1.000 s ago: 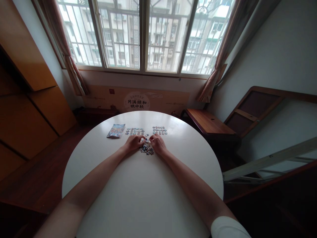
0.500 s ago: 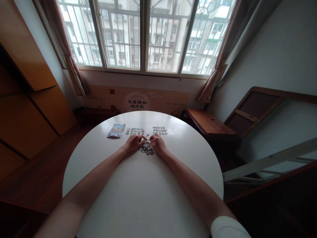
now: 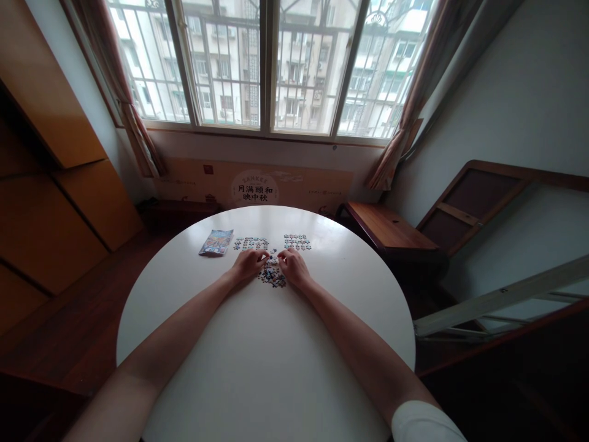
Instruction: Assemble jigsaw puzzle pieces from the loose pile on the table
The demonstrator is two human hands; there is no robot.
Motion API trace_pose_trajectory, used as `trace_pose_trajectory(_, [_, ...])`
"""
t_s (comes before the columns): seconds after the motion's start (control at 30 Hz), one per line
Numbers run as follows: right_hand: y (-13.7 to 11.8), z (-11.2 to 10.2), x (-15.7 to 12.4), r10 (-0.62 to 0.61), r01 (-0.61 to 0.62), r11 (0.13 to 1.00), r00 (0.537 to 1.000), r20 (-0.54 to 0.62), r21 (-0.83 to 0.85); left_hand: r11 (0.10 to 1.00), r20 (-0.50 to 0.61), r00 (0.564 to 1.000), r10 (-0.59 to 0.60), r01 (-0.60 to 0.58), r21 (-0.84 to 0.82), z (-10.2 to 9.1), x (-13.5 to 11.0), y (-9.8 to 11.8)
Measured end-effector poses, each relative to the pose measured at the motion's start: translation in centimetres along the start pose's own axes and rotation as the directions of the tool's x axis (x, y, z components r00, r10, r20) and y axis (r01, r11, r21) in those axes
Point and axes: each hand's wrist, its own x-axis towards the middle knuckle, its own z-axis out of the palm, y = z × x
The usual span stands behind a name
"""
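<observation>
On the white round table, my left hand [image 3: 250,264] is closed in a pinch, with a small dark jigsaw piece [image 3: 271,258] at its fingertips. Facing it across a narrow gap, my right hand [image 3: 293,266] has its fingers curled together; what they hold is too small to make out. Between and just below both hands lies a loose pile of jigsaw pieces [image 3: 273,278]. One single piece [image 3: 273,250] sits just beyond the fingertips. Past my left hand, pieces are laid out in rows [image 3: 251,240], and a second set of rows [image 3: 297,237] lies beyond my right hand.
A colourful printed packet [image 3: 216,243] lies on the table [image 3: 271,368] left of the rows. A wooden bench [image 3: 389,226] stands off the table's right edge. Barred windows [image 3: 267,67] and a printed banner [image 3: 255,187] are behind; wooden cabinets [image 3: 78,202] stand at left.
Both hands stay almost in the same place. My left fingers have shifted very slightly, and the pile's upper edge between the hands looks a little different.
</observation>
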Motion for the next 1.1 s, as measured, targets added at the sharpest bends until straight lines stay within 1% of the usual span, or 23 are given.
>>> trace_pose_trajectory(0.13, [0.15, 0.13, 0.0, -0.009, 0.009, 1.0, 1.0, 0.004, -0.003, 1.0, -0.004, 1.0, -0.004, 0.004, -0.011, -0.12, -0.02, 0.11])
trace_pose_trajectory(0.4, [0.4, 0.34, -0.04, -0.015, 0.015, 1.0, 1.0, -0.002, 0.0, 0.999, 0.011, 0.999, 0.032, -0.031, -0.042, -0.34, -0.16, 0.37])
trace_pose_trajectory(0.67, [0.26, 0.08, -0.04, -0.001, 0.001, 1.0, 1.0, 0.004, 0.013, 0.997, 0.025, 0.999, 0.047, -0.045, -0.058, -0.64, -0.24, 0.55])
trace_pose_trajectory(0.83, [-0.04, -0.18, -0.01, 0.017, -0.017, 1.0, 1.0, 0.023, 0.017, 0.997, 0.029, 0.999, 0.044, -0.042, -0.068, -0.71, -0.24, 0.56])
trace_pose_trajectory(1.1, [-0.26, -0.32, -0.13, 0.022, -0.022, 1.0, 1.0, 0.021, 0.01, 0.997, 0.024, 0.999, 0.034, -0.032, -0.065, -0.44, -0.18, 0.36])
